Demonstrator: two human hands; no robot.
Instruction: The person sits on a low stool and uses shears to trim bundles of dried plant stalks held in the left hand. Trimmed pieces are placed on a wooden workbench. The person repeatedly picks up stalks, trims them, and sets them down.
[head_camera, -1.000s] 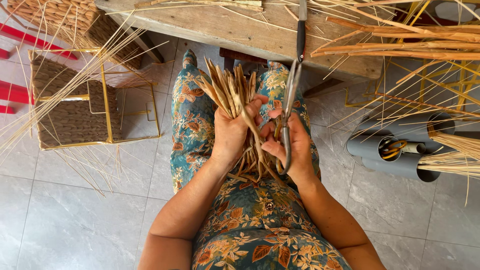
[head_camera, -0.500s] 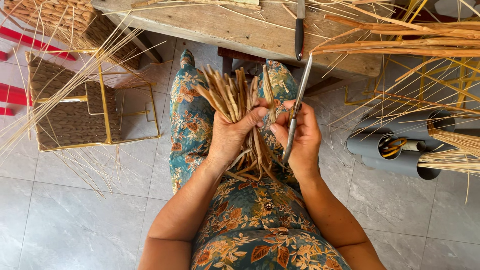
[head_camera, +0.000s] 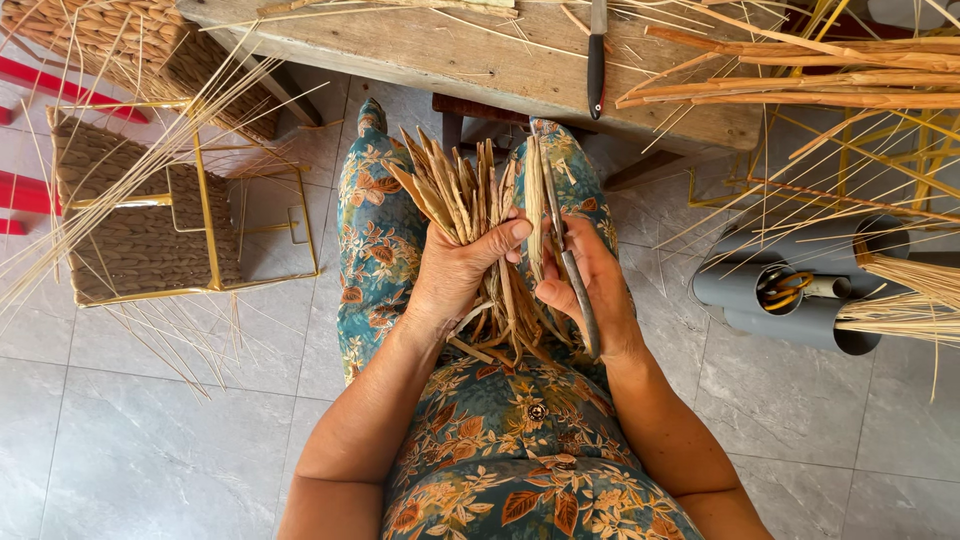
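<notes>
My left hand (head_camera: 462, 272) grips a bundle of short tan cane strips (head_camera: 455, 190) that fan upward over my lap in a floral dress. My right hand (head_camera: 590, 290) holds a thin metal blade tool (head_camera: 563, 245) together with a single strip (head_camera: 535, 205), which stands upright just right of the bundle. The two hands nearly touch at the fingertips. The lower ends of the strips poke out below my left palm.
A worn wooden bench (head_camera: 480, 50) crosses the top, with a dark-handled knife (head_camera: 596, 60) on it and long canes (head_camera: 800, 80) at right. A woven seat in a gold wire frame (head_camera: 140, 215) stands at left. Grey tubes (head_camera: 790, 295) holding tools sit at right.
The blade tool has swung from leaning up to the right to nearly upright against one strip. My hands have drawn slightly closer, and the bundle stayed in my left hand.
</notes>
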